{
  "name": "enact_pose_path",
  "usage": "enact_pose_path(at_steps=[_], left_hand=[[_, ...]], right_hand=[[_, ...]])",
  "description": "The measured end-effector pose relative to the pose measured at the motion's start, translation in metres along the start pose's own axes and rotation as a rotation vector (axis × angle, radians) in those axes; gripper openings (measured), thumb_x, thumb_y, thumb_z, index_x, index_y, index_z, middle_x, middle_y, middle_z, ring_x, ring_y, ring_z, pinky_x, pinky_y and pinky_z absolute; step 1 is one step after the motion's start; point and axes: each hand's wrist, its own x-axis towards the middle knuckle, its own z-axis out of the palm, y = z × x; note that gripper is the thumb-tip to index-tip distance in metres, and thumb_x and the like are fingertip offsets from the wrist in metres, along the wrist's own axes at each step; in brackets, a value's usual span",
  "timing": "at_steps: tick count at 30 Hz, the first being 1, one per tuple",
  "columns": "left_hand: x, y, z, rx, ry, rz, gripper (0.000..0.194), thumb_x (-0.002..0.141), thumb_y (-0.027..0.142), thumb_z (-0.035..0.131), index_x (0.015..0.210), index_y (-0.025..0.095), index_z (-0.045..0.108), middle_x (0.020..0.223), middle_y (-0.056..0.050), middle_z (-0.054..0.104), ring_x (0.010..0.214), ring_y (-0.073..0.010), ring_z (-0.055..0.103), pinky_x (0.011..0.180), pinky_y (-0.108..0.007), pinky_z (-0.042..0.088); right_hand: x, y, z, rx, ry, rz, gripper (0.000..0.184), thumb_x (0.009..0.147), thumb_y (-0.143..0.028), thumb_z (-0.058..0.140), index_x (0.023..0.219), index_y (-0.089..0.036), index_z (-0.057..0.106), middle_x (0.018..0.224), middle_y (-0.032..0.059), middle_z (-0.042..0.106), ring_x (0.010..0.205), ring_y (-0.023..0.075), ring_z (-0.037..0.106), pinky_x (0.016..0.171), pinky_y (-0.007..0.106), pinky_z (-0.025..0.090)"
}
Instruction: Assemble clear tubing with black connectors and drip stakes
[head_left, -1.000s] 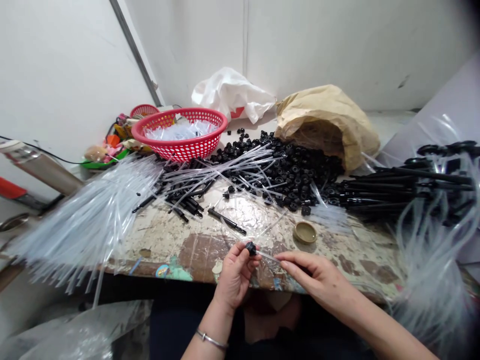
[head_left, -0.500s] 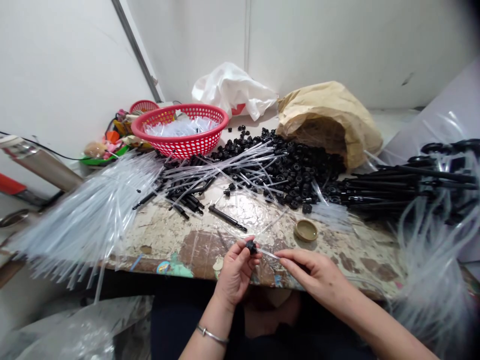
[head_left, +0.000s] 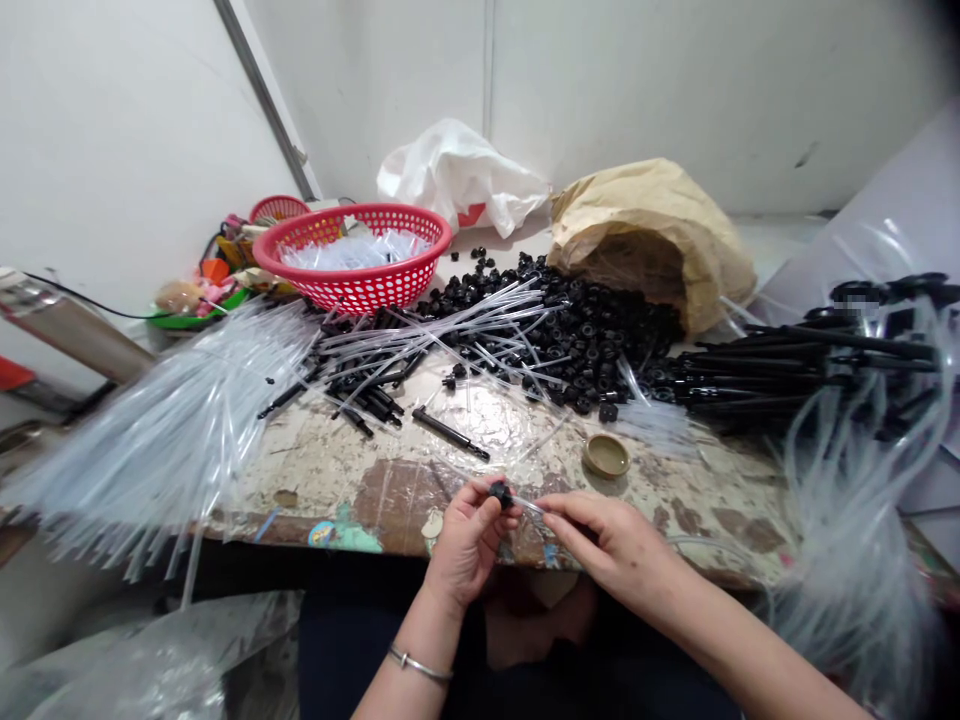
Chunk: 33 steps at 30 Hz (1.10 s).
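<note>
My left hand (head_left: 469,540) pinches a small black cap (head_left: 499,493) at the near edge of the worn table (head_left: 390,480). My right hand (head_left: 611,545) pinches a thin clear tube (head_left: 529,505) whose end meets the cap. Both hands hover just above the table's front edge, close together. A heap of black caps (head_left: 577,335) lies in the middle behind them, and loose clear tubes (head_left: 450,330) cross it. A single black stem (head_left: 450,434) lies just beyond my left hand.
A red basket (head_left: 356,255) with clear tubes stands at the back left. A brown paper bag (head_left: 649,235) spills caps. Bundles of clear tubes (head_left: 165,430) overhang the left edge. Assembled black stems (head_left: 810,370) lie at right. A small round lid (head_left: 606,455) sits near my right hand.
My hands have stayed together on the cap and tube, with the right hand edging slightly toward the left. The view has shifted a little.
</note>
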Motion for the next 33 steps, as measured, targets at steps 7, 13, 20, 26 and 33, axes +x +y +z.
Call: enact_pose_path(at_steps=[7, 13, 20, 26, 33], left_hand=[[0.0, 0.0, 0.0, 0.04, -0.008, -0.024, 0.031, 0.058, 0.021, 0.077, 0.085, 0.015, 0.062, 0.07, -0.002, 0.066, 0.06, -0.0098, 0.062, 0.057, -0.017, 0.047], [-0.001, 0.0, 0.0, 0.074, -0.033, -0.023, 0.032, 0.058, 0.022, 0.077, 0.086, 0.016, 0.062, 0.071, -0.002, 0.066, 0.058, -0.0093, 0.061, 0.055, -0.018, 0.045], [0.001, -0.001, -0.001, 0.067, -0.05, -0.022, 0.031, 0.059, 0.022, 0.076, 0.086, 0.016, 0.062, 0.071, -0.002, 0.066, 0.058, -0.0091, 0.061, 0.054, -0.017, 0.045], [0.0, -0.001, 0.001, 0.065, -0.025, -0.025, 0.031, 0.059, 0.022, 0.076, 0.085, 0.015, 0.062, 0.068, -0.001, 0.065, 0.057, -0.009, 0.061, 0.053, -0.017, 0.045], [0.0, 0.0, 0.001, 0.028, -0.016, -0.027, 0.032, 0.058, 0.023, 0.077, 0.085, 0.015, 0.062, 0.067, -0.002, 0.065, 0.056, -0.0086, 0.06, 0.053, -0.016, 0.044]], right_hand=[[0.005, -0.005, 0.008, -0.212, 0.015, -0.049, 0.025, 0.087, -0.024, 0.04, 0.096, -0.022, 0.063, 0.085, 0.0045, 0.066, 0.077, 0.0157, 0.062, 0.068, 0.025, 0.046], [0.008, -0.002, 0.009, -0.254, -0.001, -0.061, 0.025, 0.088, -0.023, 0.038, 0.092, -0.02, 0.063, 0.082, 0.0049, 0.065, 0.077, 0.0156, 0.061, 0.068, 0.026, 0.045], [0.006, -0.001, 0.013, -0.243, 0.013, -0.067, 0.025, 0.088, -0.022, 0.037, 0.089, -0.02, 0.062, 0.083, 0.0049, 0.065, 0.078, 0.0156, 0.06, 0.07, 0.026, 0.044], [0.009, -0.003, 0.011, -0.19, -0.025, -0.022, 0.023, 0.086, -0.022, 0.04, 0.085, -0.021, 0.063, 0.078, 0.0035, 0.065, 0.073, 0.0149, 0.06, 0.067, 0.024, 0.042], [0.011, -0.005, 0.009, -0.109, -0.062, 0.019, 0.024, 0.086, -0.025, 0.04, 0.086, -0.021, 0.064, 0.079, 0.003, 0.065, 0.075, 0.015, 0.059, 0.067, 0.025, 0.043]])
